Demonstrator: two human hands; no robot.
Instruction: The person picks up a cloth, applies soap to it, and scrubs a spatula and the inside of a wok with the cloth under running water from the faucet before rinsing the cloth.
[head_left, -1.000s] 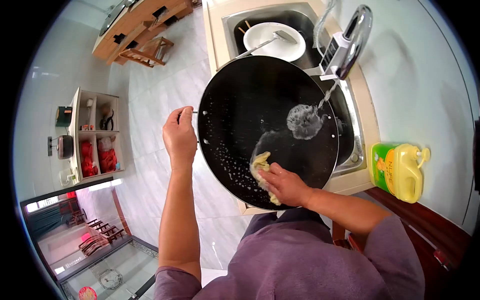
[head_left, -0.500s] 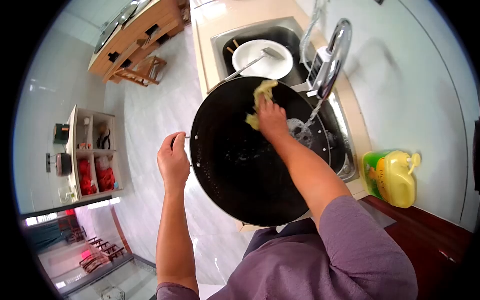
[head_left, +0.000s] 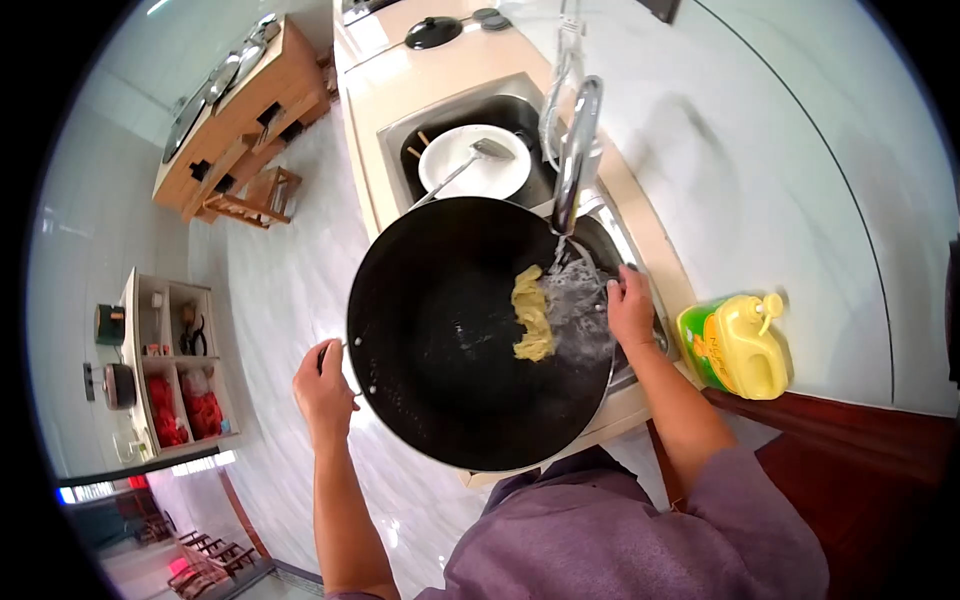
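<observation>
A large black wok (head_left: pixel 450 300) is held over the right-hand part of the sink. My left hand (head_left: pixel 324 390) is closed round its left handle. On the opposite rim, my right hand (head_left: pixel 631 308) is closed round the other handle, which the fingers mostly hide. Inside the wok lies a crumpled yellow cloth (head_left: pixel 533 315), touched by neither hand. Water runs from the chrome faucet (head_left: pixel 577 160) into the wok and pools by the cloth on the right.
Beyond the wok, a sink basin (head_left: pixel 400 140) holds a white bowl (head_left: pixel 450 148) with a spatula (head_left: pixel 490 150) across it. A yellow detergent bottle (head_left: pixel 745 350) stands at the right. A black lid (head_left: pixel 434 32) lies on the far counter (head_left: pixel 400 80).
My right hand has let go of the yellow cloth and moved to the wok's right handle. The cloth now lies in the wok. The view has shifted, and more water shows in the wok.
</observation>
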